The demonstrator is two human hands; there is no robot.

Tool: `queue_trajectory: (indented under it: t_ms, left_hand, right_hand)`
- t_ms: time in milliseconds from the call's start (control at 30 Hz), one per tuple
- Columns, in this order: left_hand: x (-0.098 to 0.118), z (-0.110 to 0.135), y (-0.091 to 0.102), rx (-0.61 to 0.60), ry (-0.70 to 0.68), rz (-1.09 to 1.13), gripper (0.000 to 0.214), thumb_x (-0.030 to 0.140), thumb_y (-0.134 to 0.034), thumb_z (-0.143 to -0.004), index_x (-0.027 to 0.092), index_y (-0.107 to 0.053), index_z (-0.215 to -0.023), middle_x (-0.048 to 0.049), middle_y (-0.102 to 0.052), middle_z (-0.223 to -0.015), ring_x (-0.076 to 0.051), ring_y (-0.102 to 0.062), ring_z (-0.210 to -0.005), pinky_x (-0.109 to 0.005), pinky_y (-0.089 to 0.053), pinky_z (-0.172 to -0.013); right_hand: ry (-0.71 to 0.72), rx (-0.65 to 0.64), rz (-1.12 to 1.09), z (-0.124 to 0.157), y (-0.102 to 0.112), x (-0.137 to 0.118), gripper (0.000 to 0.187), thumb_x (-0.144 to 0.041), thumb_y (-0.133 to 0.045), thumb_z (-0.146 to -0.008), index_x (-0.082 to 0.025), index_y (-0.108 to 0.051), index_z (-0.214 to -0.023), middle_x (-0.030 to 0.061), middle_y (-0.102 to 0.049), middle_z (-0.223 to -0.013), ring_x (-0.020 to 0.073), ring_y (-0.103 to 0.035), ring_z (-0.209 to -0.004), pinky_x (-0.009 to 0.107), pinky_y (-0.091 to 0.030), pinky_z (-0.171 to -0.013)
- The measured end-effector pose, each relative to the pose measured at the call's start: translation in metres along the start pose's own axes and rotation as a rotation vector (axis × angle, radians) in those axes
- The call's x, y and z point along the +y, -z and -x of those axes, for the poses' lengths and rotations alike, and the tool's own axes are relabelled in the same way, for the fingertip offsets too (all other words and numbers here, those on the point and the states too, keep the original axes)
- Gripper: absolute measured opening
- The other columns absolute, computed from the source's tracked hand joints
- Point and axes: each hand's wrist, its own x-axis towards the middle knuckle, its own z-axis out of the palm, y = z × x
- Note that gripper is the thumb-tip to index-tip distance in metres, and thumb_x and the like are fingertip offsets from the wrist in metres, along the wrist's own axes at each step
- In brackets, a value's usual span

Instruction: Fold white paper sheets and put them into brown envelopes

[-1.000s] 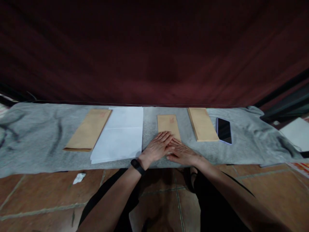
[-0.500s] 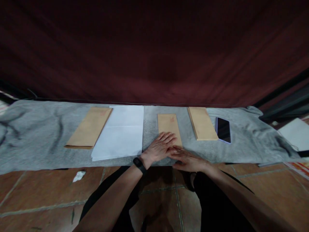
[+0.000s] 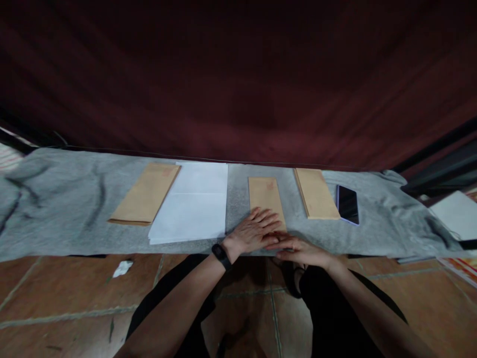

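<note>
Back toward me has come my right hand [image 3: 302,250], off the single brown envelope [image 3: 265,196] and down to the near hem of the grey cloth [image 3: 55,199], while my left hand [image 3: 255,232] has kept its place.

From the head camera, the left palm lies flat on the near end of that envelope with the fingers spread. It grips nothing and simply presses, which I judge keeps the paper pinned and smooth against the soft cloth. The right hand rests low beside it with its fingers stretched leftward and nothing closed in them. Whether their tips touch the envelope's end I cannot tell, as the left hand covers that spot.

The envelope lies lengthwise away from me, straight ahead, between the white sheets [image 3: 194,204] on the left and a stack of brown envelopes [image 3: 316,193] on the right, each apart from it. Another envelope stack [image 3: 147,194] partly overlaps the sheets' left edge. A smartphone [image 3: 347,204] lies just beside the right stack, away from my hands.
</note>
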Motion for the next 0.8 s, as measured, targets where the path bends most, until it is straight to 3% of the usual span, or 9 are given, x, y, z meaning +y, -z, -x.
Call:
queue_trajectory:
  t_ms: [133, 300, 367, 433, 500, 567, 633, 800]
  left_hand:
    - [0.001, 0.002, -0.001, -0.003, -0.003, 0.01, 0.054, 0.055, -0.029, -0.104, 0.032, -0.039, -0.152, 0.0013, -0.034, -0.163, -0.019, -0.022, -0.153, -0.044, -0.011, -0.125]
    - [0.0, 0.004, 0.0, -0.02, -0.007, 0.039, 0.059, 0.061, -0.029, -0.102, 0.034, -0.033, -0.154, 0.0022, -0.031, -0.164, -0.019, -0.018, -0.154, -0.043, -0.01, -0.125]
    - [0.001, 0.005, 0.0, -0.031, -0.01, 0.04, 0.062, 0.064, -0.027, -0.101, 0.035, -0.027, -0.156, 0.0027, -0.029, -0.165, -0.019, -0.017, -0.154, -0.043, -0.01, -0.125]
    - [0.003, 0.006, 0.0, -0.029, -0.014, 0.035, 0.064, 0.065, -0.026, -0.101, 0.035, -0.023, -0.157, 0.003, -0.026, -0.166, -0.018, -0.015, -0.155, -0.043, -0.009, -0.125]
    - [0.006, 0.007, -0.001, -0.026, -0.015, 0.029, 0.066, 0.066, -0.026, -0.1, 0.033, -0.023, -0.158, 0.0024, -0.024, -0.167, -0.018, -0.014, -0.155, -0.042, -0.008, -0.125]
    - [0.008, 0.008, -0.002, -0.029, -0.005, 0.027, 0.068, 0.067, -0.025, -0.1, 0.03, -0.026, -0.157, 0.0003, -0.025, -0.166, -0.018, -0.015, -0.155, -0.041, -0.007, -0.126]
    - [0.011, 0.009, -0.004, -0.041, 0.005, 0.031, 0.072, 0.068, -0.025, -0.099, 0.027, -0.026, -0.157, -0.0025, -0.026, -0.166, -0.019, -0.016, -0.155, -0.04, -0.008, -0.126]
    - [0.014, 0.01, -0.003, -0.075, 0.023, 0.074, 0.074, 0.066, -0.029, -0.099, 0.02, -0.024, -0.157, -0.0084, -0.028, -0.165, -0.019, -0.02, -0.154, -0.037, -0.012, -0.125]
  right_hand:
    - [-0.017, -0.023, -0.171, 0.001, 0.009, -0.005, 0.035, -0.045, -0.053, -0.099, -0.027, -0.073, -0.121, 0.005, -0.062, -0.14, 0.0245, -0.051, -0.136, 0.043, -0.036, -0.118]
    - [-0.133, -0.052, -0.212, 0.004, 0.032, -0.003, 0.039, -0.052, -0.055, -0.096, -0.022, -0.079, -0.104, 0.0059, -0.075, -0.111, 0.0247, -0.066, -0.112, 0.039, -0.047, -0.106]
    - [-0.182, 0.089, -0.228, 0.003, 0.038, 0.005, 0.043, -0.055, -0.054, -0.095, -0.02, -0.079, -0.098, 0.0065, -0.077, -0.103, 0.0255, -0.069, -0.106, 0.041, -0.048, -0.105]
    - [-0.219, 0.335, -0.233, -0.001, 0.039, 0.016, 0.05, -0.06, -0.051, -0.095, -0.019, -0.079, -0.097, 0.0072, -0.078, -0.102, 0.0264, -0.069, -0.104, 0.043, -0.047, -0.106]
    - [-0.228, 0.539, -0.203, -0.007, 0.036, 0.026, 0.051, -0.063, -0.051, -0.094, -0.023, -0.075, -0.113, 0.0065, -0.074, -0.119, 0.0268, -0.065, -0.116, 0.045, -0.043, -0.112]
    - [-0.222, 0.635, -0.126, -0.014, 0.03, 0.033, 0.054, -0.064, -0.046, -0.096, -0.026, -0.068, -0.129, 0.0062, -0.065, -0.137, 0.0262, -0.056, -0.131, 0.046, -0.037, -0.117]
    - [-0.195, 0.623, 0.007, -0.019, 0.023, 0.038, 0.057, -0.062, -0.039, -0.1, -0.026, -0.06, -0.138, 0.007, -0.057, -0.147, 0.0256, -0.048, -0.139, 0.048, -0.033, -0.12]
    - [-0.102, 0.418, 0.411, -0.02, 0.015, 0.04, 0.058, -0.054, -0.026, -0.105, -0.023, -0.048, -0.149, 0.0089, -0.043, -0.157, 0.0238, -0.034, -0.149, 0.051, -0.023, -0.125]
